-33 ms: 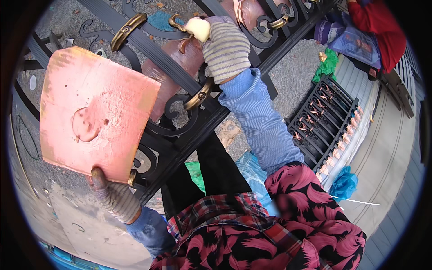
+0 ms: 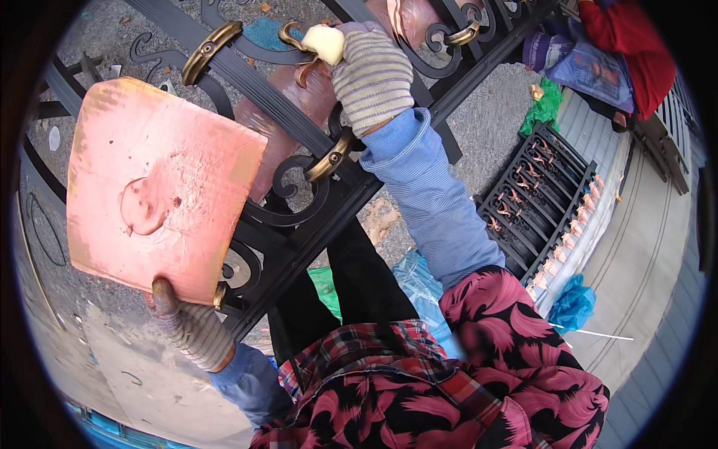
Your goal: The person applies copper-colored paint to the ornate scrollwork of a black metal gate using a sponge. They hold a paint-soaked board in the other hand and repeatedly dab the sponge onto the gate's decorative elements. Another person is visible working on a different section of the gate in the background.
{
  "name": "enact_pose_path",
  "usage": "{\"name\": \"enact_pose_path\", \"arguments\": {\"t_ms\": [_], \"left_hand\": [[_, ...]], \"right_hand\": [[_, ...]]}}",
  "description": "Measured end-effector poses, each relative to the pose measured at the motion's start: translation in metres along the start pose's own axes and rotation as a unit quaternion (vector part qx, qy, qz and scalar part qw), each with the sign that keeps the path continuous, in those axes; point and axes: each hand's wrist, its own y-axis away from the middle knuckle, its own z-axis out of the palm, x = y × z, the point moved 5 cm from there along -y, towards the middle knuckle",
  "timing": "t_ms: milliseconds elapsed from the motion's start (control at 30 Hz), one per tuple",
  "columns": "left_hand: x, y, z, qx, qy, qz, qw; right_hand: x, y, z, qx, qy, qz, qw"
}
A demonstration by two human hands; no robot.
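My left hand [image 2: 191, 325], in a striped knit glove with bare fingertips, grips the lower edge of a flat pink-coated board [image 2: 112, 187], thumb on top. A wet-looking round smear of pink paste lies on the board's middle. My right hand [image 2: 372, 78], also in a striped glove, is closed round a cream sponge [image 2: 324, 45]. The sponge is up against a curled leaf ornament [image 2: 305, 73], part gold and part copper-pink, on a black metal gate panel [image 2: 299, 123]. My right fingertips are mostly hidden behind the glove and sponge.
Gold collars [image 2: 212, 52] and black scrolls sit along the panel. A smaller black panel with pink ornaments [image 2: 535, 206] leans at the right, near a blue plastic bag [image 2: 573, 303] and a green bag [image 2: 542, 105]. A person in a red sleeve [image 2: 636, 52] is at upper right.
My right hand and the sponge have shifted very slightly left at the leaf ornament. The left hand and the board have hardly moved.
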Motion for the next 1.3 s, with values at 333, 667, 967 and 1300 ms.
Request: {"name": "enact_pose_path", "arguments": {"t_ms": [333, 667, 967, 1300], "left_hand": [[-0.002, -0.003, -0.002, -0.008, -0.006, -0.003, 1.000], [-0.005, -0.009, -0.003, -0.042, 0.038, -0.022, 0.998], [-0.013, -0.001, 0.011, -0.049, 0.024, -0.049, 0.997], [-0.026, 0.024, 0.035, -0.039, 0.081, -0.049, 0.995]], "right_hand": [[-0.003, 0.010, -0.005, -0.015, 0.046, -0.005, 0.999], [0.021, 0.034, -0.028, 0.054, -0.112, 0.018, 0.992], [0.065, 0.073, -0.049, -0.083, -0.516, 0.198, 0.829], [-0.028, 0.069, -0.086, -0.131, -0.387, 0.091, 0.908]]}}
